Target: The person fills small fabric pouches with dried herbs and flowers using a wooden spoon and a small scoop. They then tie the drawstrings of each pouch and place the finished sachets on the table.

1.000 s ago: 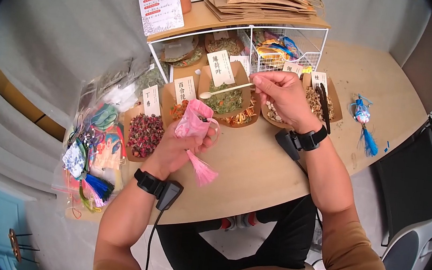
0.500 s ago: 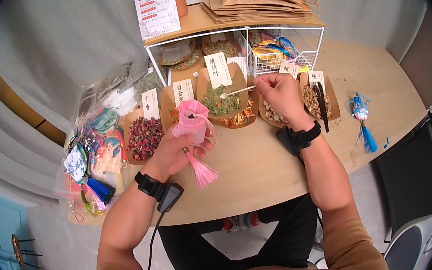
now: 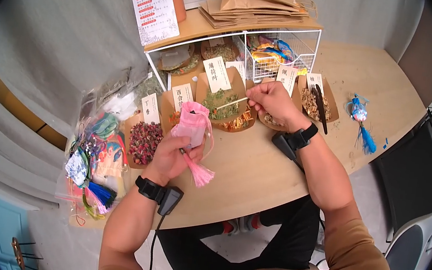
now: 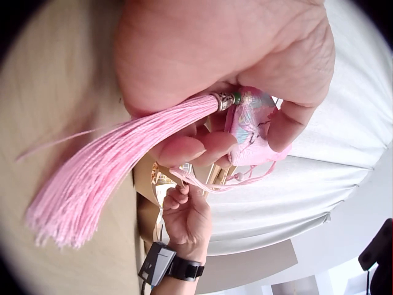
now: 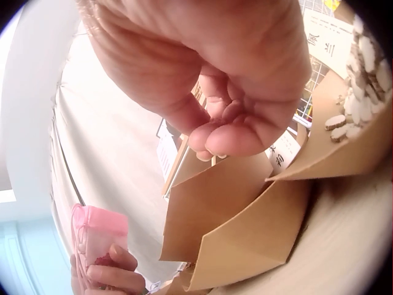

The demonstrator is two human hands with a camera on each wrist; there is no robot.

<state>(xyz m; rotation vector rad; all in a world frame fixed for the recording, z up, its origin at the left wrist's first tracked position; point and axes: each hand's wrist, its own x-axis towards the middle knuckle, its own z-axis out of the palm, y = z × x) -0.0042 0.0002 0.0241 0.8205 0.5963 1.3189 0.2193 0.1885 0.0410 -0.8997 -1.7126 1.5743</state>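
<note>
In the head view my left hand grips a pink drawstring pouch, its mouth facing up. A pink tassel hangs from the pouch past the palm, large in the left wrist view. My right hand pinches the handle of a thin, pale spoon between thumb and fingers. The spoon's far end lies in dried green leaves, its bowl hidden among them. Those leaves fill a brown paper tray with an upright label card.
Red dried buds fill a tray at the left, beside bagged sachets. Right of the leaves are trays of pale slices and brown chips, with black tongs. Behind stands a shelf; a blue sachet lies at the right.
The spoon, first held level above the green leaves, has tipped downward, and its bowl has gone in among them. The right hand has lowered slightly. The left hand keeps the pouch nearly in place.
</note>
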